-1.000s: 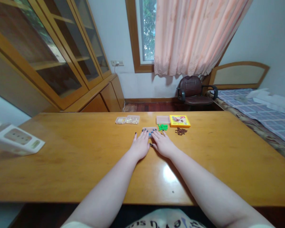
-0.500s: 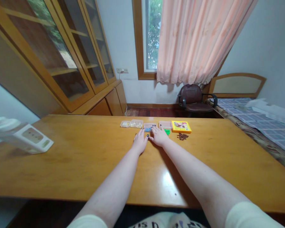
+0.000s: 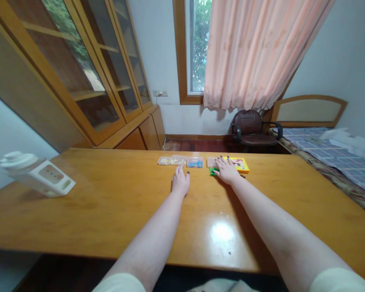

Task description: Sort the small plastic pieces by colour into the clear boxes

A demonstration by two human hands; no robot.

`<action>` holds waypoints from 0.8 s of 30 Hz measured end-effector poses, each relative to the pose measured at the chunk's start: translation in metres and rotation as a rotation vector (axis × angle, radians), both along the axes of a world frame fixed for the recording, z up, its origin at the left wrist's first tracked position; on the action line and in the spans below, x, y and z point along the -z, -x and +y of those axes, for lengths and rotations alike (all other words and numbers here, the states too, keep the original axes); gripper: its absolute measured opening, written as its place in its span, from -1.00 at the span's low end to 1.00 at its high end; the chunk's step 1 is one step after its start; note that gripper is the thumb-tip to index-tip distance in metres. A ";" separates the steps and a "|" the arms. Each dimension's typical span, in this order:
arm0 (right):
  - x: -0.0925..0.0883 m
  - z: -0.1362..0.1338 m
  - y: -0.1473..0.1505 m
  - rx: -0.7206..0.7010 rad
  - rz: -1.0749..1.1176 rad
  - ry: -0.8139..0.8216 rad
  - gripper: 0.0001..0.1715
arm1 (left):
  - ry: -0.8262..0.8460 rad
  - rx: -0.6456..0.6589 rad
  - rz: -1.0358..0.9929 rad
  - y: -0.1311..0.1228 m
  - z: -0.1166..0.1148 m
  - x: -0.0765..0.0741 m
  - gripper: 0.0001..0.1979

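My left hand rests on the table with its fingers stretched forward, holding nothing, just short of a clear box of pale pieces. A smaller clear box is left of that one. Blue small pieces lie in a clear box between my hands. My right hand is open, fingers spread, over the edges of a clear plastic box and a yellow box. Its thumb is at a little pile of green pieces. Brown pieces are mostly hidden behind my right hand and wrist.
A white-lidded clear jug lies tilted in view at the table's left. Beyond the wooden table are a glass-doored cabinet, a brown office chair and a bed on the right.
My right hand has moved right, from the blue pieces to the green ones. The blue pieces now show inside their box. My left hand stays near the boxes. The view has shifted slightly.
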State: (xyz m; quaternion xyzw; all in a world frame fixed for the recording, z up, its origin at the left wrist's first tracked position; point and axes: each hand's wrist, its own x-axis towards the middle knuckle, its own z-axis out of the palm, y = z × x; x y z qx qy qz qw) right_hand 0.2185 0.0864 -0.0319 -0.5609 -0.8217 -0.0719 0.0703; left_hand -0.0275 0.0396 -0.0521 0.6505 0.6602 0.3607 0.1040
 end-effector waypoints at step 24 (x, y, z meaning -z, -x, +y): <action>0.010 -0.098 0.010 -0.045 0.097 0.098 -0.23 | -0.007 -0.014 0.000 0.001 0.001 0.002 -0.55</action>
